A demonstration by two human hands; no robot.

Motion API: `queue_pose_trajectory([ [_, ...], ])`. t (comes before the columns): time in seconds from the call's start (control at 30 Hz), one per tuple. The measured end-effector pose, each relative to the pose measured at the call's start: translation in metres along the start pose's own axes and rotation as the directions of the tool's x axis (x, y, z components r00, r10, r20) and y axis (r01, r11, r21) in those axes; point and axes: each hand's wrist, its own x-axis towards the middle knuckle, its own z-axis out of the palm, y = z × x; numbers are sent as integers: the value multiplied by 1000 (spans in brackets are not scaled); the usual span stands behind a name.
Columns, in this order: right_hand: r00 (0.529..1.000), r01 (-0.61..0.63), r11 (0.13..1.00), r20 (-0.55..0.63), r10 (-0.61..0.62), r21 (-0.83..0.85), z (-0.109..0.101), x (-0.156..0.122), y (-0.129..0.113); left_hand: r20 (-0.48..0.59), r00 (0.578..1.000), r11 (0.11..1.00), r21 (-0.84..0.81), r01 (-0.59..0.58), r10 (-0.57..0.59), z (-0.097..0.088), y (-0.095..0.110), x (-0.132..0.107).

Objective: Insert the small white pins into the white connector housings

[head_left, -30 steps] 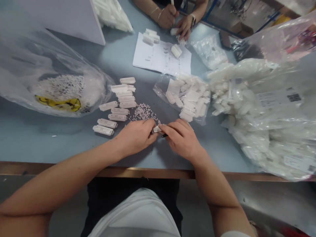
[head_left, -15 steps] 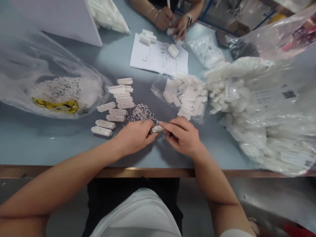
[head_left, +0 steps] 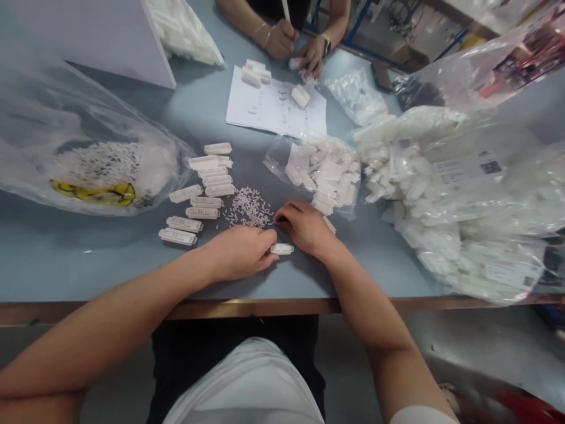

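My left hand pinches one end of a white plastic block, a long narrow piece with small marks along its face. Its free end points right, just above the table. My right hand is curled at the right edge of a pile of tiny white pins. Something small and dark shows at its fingertips, too hidden to name. Beside the right wrist lies another white piece, partly covered. Left of the pins, similar white blocks lie in uneven rows.
An open plastic bag of white parts lies beyond my right hand. Large clear bags crowd the right side, and a bag of tiny pins sits left. Across the table, a co-worker's hands work by a printed sheet.
My right hand has left the white block and moved up to the edge of the pin pile. The left hand keeps the block, now lower and more level. The view has shifted slightly.
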Motion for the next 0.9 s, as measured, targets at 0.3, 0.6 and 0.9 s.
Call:
queue_pose_trajectory([
  [0.3,999,-37,998,-1,37,-47,-3,0,0,7,999,999,-16,37,-37,-6,-1,0],
  [0.6,999,8,986,49,0,-166,-1,-2,-1,21,999,999,-26,45,-45,-7,-2,2],
  [0.9,995,-97,995,25,96,32,-10,-5,3,-12,998,997,-45,62,-63,-8,-4,2],
])
